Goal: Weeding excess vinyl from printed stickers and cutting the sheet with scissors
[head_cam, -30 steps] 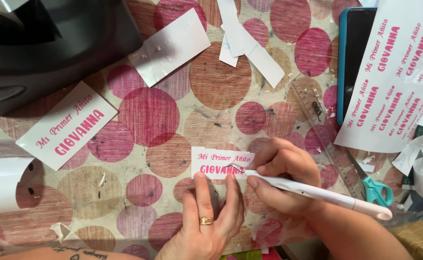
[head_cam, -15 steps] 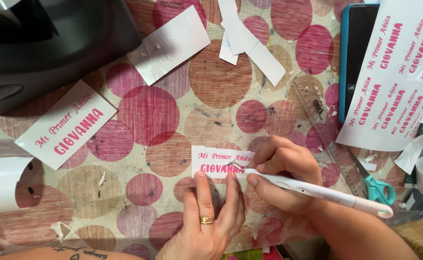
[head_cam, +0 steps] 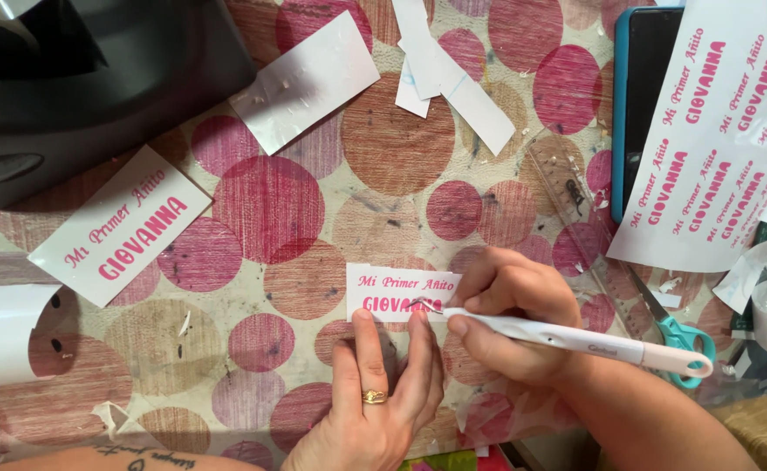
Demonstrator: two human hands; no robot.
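My left hand pins the small sticker flat with open fingertips — my right hand closed around the white weeding tool; thin, flimsy vinyl, best held by its edge.

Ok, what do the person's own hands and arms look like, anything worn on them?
Both are bare, with no gloves or sleeves in view. The left hand wears a gold ring on one finger, and the left forearm carries a dark script tattoo near the picture's lower edge. The right hand shows no rings or markings.
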